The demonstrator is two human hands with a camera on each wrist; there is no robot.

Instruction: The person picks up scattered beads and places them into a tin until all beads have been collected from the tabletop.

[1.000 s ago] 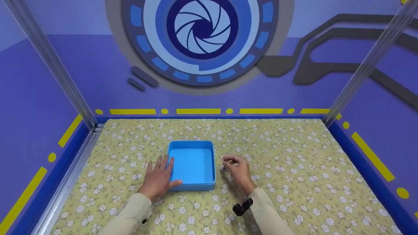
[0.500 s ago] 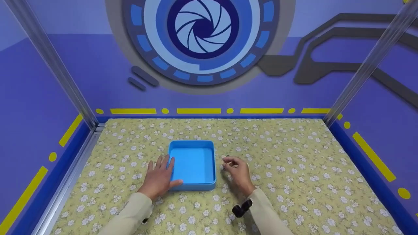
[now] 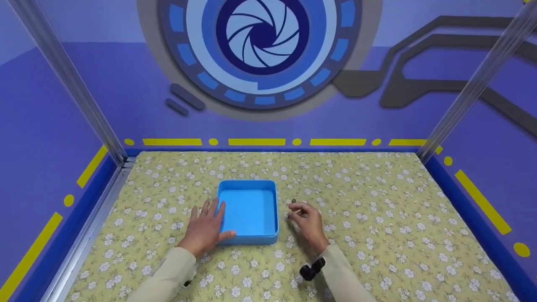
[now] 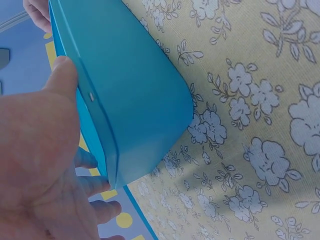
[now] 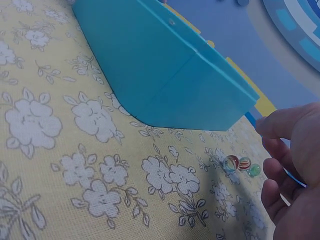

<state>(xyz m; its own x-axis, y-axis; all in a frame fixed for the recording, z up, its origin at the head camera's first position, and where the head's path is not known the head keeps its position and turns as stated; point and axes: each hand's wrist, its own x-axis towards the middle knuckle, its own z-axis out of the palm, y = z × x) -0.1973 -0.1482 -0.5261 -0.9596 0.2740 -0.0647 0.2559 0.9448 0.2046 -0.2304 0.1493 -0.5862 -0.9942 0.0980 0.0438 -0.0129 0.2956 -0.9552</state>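
Bench [image 3: 398,188] fills the lower half of the head view, covered in yellowish cloth [image 3: 147,243] with white flowers. Blue open-top box [image 3: 251,240] sits just left of centre; three glassy marbles [image 5: 244,163] cluster lower right in the right wrist view.

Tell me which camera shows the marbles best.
The right wrist view, where three marbles show close up, colours visible. In the head view, anything by the right hand is too small to identify; the left wrist view shows none.

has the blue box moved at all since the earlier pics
No; judged against the flowered cloth in the head view, the blue box sits in the same place. Only the whole picture has shifted slightly.
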